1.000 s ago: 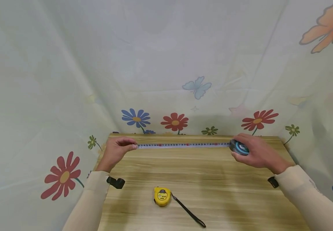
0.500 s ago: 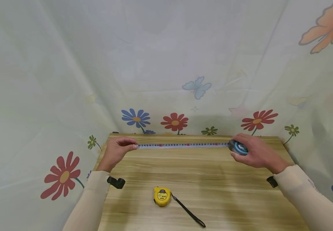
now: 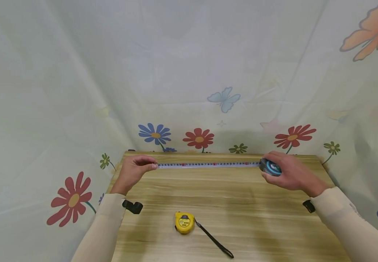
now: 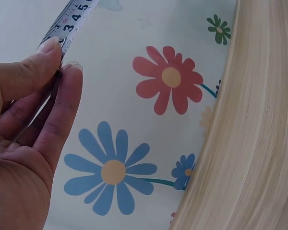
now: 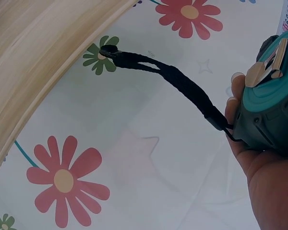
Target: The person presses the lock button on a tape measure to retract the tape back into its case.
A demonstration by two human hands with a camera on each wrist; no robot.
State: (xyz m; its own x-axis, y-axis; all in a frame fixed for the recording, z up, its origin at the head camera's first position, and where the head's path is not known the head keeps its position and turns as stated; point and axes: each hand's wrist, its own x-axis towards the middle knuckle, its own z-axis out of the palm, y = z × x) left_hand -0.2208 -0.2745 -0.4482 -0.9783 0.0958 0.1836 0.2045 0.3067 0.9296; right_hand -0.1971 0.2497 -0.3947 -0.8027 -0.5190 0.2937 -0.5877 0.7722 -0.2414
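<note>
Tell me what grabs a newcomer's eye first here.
A white measuring tape blade stretched along the far edge of the light wooden table, its tip pinched by the left hand, its teal-and-grey case gripped by the right hand. Nearer lies a yellow tape measure.

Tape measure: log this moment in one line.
left hand pinches blade | right hand grips teal case | yellow tape idle

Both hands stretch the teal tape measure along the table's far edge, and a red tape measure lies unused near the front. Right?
Not quite: the unused tape measure near the front is yellow, as the head view shows. The rest holds: left hand pinches the tape's end, right hand holds the teal tape measure.
</note>
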